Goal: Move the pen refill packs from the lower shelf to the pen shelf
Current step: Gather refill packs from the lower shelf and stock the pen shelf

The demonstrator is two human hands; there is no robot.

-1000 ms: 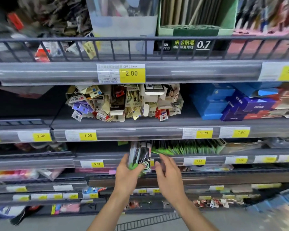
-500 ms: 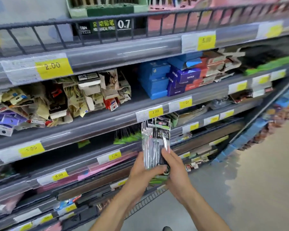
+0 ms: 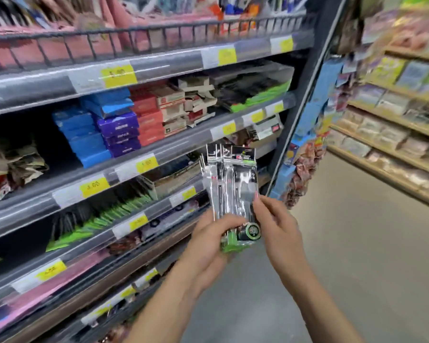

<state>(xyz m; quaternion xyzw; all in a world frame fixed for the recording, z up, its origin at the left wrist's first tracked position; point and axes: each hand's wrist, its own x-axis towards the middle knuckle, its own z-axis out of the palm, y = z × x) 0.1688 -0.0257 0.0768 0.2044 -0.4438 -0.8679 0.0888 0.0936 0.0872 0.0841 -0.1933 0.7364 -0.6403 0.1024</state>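
Observation:
A bundle of pen refill packs (image 3: 229, 179), clear and shiny with black and green print, stands upright in front of the shelves. My left hand (image 3: 213, 240) grips its lower end from the left. My right hand (image 3: 278, 226) pinches its right edge with thumb and fingers. More green-edged refill packs (image 3: 102, 219) lie in a row on the lower shelf to the left. A similar stack of black and green packs (image 3: 255, 94) lies on a higher shelf at the right end.
Blue, purple and red boxes (image 3: 119, 125) fill the middle shelf. A wire-fronted top shelf (image 3: 159, 38) holds pink holders with pens. The shelf unit ends at a dark upright post (image 3: 305, 95). An aisle floor (image 3: 357, 243) and another shelf run lie to the right.
Both hands lifted the packs off the lower shelf and carried them up and right. The view swung right along the shelves toward the unit's end and the aisle.

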